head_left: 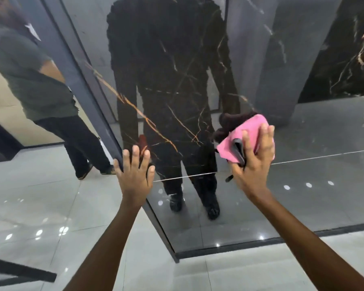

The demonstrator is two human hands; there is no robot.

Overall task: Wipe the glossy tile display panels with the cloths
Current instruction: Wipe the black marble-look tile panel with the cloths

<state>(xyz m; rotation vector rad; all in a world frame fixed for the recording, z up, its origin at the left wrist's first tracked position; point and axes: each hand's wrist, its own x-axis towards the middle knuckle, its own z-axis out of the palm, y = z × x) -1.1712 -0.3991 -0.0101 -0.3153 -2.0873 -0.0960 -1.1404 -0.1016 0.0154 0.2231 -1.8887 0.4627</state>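
Glossy dark marble-look tile panel (177,80) fills the showroom view ahead of you, mirroring your figure. Your right hand (254,160) presses a pink cloth (240,139) flat against the panel, thumb pinning a dark object (240,151) to it, fingers spread over the fabric. Your left hand (135,173), fingers straight and holding nothing, rests on the panel's grey frame edge (76,80), well apart from the cloth. Beyond your left hand, another person (40,80) stands on the pale floor (40,206).
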